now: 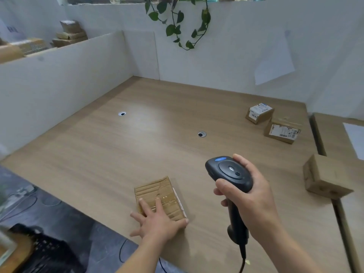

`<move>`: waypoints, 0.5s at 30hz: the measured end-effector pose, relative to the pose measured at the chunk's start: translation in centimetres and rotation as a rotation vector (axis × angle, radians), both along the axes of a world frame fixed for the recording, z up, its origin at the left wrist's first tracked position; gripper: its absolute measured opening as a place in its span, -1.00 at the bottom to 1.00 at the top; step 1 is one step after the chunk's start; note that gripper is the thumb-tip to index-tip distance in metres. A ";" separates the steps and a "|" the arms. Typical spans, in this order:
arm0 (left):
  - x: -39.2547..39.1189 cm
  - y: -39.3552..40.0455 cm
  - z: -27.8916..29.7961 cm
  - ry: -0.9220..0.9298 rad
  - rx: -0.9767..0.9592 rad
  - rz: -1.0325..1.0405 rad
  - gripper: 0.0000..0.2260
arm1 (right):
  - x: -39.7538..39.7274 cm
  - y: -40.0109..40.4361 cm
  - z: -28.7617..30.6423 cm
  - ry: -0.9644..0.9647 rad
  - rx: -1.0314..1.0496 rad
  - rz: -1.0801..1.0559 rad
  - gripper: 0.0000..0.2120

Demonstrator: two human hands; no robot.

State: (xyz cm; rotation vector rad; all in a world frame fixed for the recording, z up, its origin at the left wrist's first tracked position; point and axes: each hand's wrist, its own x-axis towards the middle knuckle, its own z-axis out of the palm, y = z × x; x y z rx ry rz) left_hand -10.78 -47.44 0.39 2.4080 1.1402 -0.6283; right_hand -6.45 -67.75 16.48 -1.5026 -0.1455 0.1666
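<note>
A labelled box (259, 113) lies beside a flatter parcel (282, 132) on the tabletop (137, 150) (far right); a plant (177, 22) hangs above.

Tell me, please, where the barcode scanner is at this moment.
In the head view, the barcode scanner sits gripped in the right hand, above the near right of the desk, just right of the flat cardboard parcel under the left hand.
</note>
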 end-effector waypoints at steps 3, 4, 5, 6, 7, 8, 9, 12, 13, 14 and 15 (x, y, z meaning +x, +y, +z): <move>0.7 0.8 0.1 0.036 0.057 -0.150 0.11 | -0.3 0.2 -0.3 -0.010 -0.021 0.017 -0.25; 0.7 1.5 0.1 0.051 0.078 -0.229 0.05 | -0.4 0.2 -0.3 -0.022 -0.037 0.030 -0.23; 0.5 2.4 0.2 0.060 0.092 -0.292 0.01 | -0.4 0.2 -0.4 -0.034 -0.055 0.040 -0.21; 0.3 3.4 0.2 0.062 0.099 -0.331 0.00 | -0.5 0.2 -0.5 -0.044 -0.070 0.046 -0.19; -0.1 4.3 0.1 0.060 0.102 -0.352 0.00 | -0.6 0.1 -0.5 -0.047 -0.078 0.049 -0.19; -0.4 5.0 -0.2 0.050 0.103 -0.364 0.02 | -0.7 0.1 -0.6 -0.048 -0.081 0.052 -0.19; -0.7 5.5 -0.5 0.034 0.103 -0.376 0.05 | -0.8 0.1 -0.6 -0.046 -0.083 0.056 -0.21; -1.3 6.5 -1.2 -0.038 0.129 -0.407 0.13 | -1.2 0.1 -0.9 -0.038 -0.089 0.071 -0.24; -1.4 6.8 -1.1 -0.068 0.124 -0.379 0.17 | -1.3 0.0 -1.0 -0.035 -0.094 0.073 -0.24; -1.4 7.1 -0.9 -0.093 0.107 -0.326 0.21 | -1.4 0.0 -1.2 -0.032 -0.094 0.075 -0.24; -1.4 7.3 -0.5 -0.108 0.071 -0.252 0.23 | -1.5 0.0 -1.3 -0.030 -0.091 0.075 -0.23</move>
